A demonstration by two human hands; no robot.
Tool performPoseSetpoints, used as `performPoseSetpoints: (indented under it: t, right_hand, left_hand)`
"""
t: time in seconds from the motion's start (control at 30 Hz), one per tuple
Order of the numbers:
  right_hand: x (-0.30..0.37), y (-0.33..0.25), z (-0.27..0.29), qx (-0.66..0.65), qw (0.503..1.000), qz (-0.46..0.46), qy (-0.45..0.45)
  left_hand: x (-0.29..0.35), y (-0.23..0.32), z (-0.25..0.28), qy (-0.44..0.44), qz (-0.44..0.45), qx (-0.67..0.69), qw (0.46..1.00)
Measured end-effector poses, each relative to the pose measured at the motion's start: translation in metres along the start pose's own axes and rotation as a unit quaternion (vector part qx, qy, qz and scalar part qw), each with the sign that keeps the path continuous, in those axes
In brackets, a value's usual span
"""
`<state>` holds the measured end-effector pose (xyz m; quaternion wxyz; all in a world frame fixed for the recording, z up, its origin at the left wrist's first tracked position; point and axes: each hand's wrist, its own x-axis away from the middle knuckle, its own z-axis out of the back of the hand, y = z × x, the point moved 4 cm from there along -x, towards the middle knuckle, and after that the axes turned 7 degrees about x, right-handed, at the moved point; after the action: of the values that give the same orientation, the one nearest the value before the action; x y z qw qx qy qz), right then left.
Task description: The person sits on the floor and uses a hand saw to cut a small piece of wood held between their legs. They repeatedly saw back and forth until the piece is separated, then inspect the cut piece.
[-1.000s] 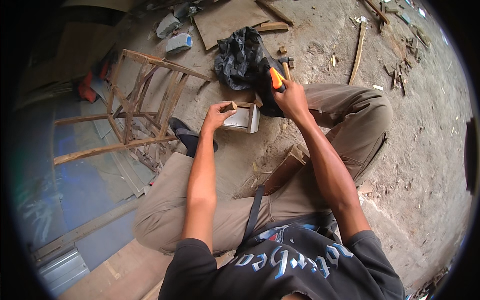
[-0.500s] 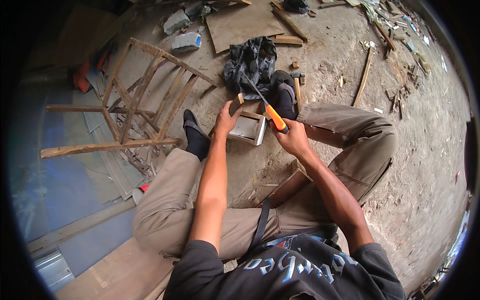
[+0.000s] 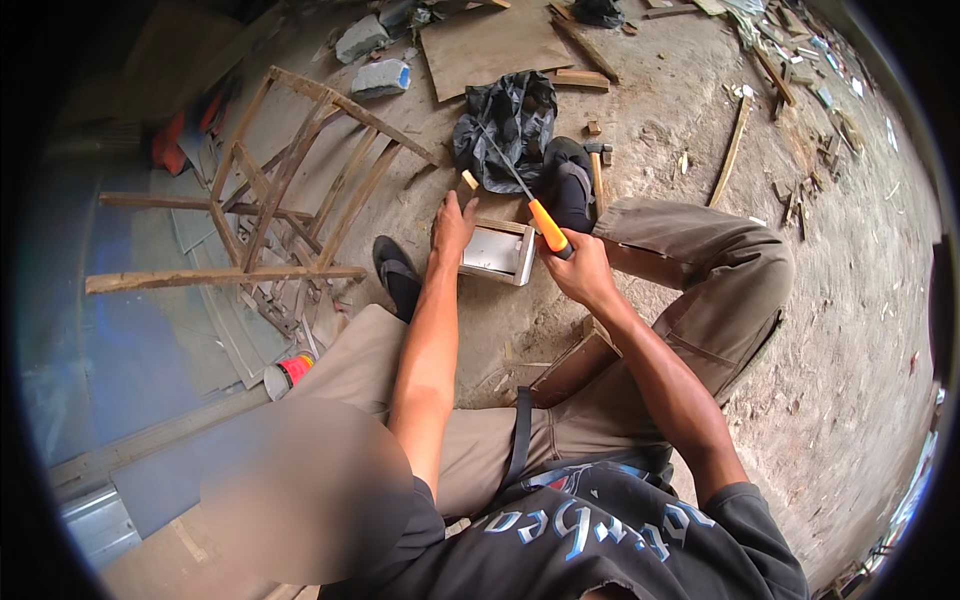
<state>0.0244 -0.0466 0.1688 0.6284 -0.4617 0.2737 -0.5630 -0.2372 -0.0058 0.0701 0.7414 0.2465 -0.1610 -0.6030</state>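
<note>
My right hand [image 3: 582, 268] is closed round the orange and black handle of a handsaw [image 3: 541, 222]. Its thin blade, seen nearly edge-on, points away and to the left, over a crumpled black plastic bag [image 3: 530, 110]. My left hand [image 3: 455, 228] pinches a small wood piece [image 3: 469, 180], whose pale end sticks out past the fingers; the rest of it is hidden. Between both hands, a small rectangular wooden box [image 3: 497, 252] with a whitish inside lies on the floor, beside the left hand.
A wooden frame [image 3: 265, 170] lies at the left, with a red tin [image 3: 290, 372] nearer me. Beside my right foot [image 3: 570, 185] is a hammer [image 3: 598, 175]. A flat board [image 3: 490, 45], rubble blocks [image 3: 381, 78] and wood scraps [image 3: 800, 195] lie farther off. A blurred patch covers the lower left.
My left hand has turned, and the wood piece in it now shows mostly its end. The right hand still holds the handsaw in nearly the same place. The view has shifted slightly.
</note>
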Motion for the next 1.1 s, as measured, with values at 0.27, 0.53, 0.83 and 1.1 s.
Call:
performPoseSetpoints:
  t: [0.27, 0.53, 0.83, 1.1]
  right_hand:
    - [0.016, 0.009, -0.029, -0.068, 0.995, 0.040, 0.065]
    - [0.019, -0.020, -0.093, -0.095, 0.990, 0.072, 0.075]
    - [0.033, -0.001, -0.116, -0.093, 0.990, 0.096, 0.035]
    - [-0.003, 0.010, -0.112, -0.080, 0.996, 0.050, -0.005]
  left_hand:
    - [-0.010, -0.012, -0.007, -0.019, 0.044, 0.035, 0.998]
    - [-0.030, -0.053, -0.011, -0.133, 0.192, 0.430, 0.872]
    - [-0.038, -0.042, -0.017, -0.056, 0.254, 0.092, 0.961]
    - [-0.039, -0.031, -0.028, -0.062, 0.187, -0.002, 0.980]
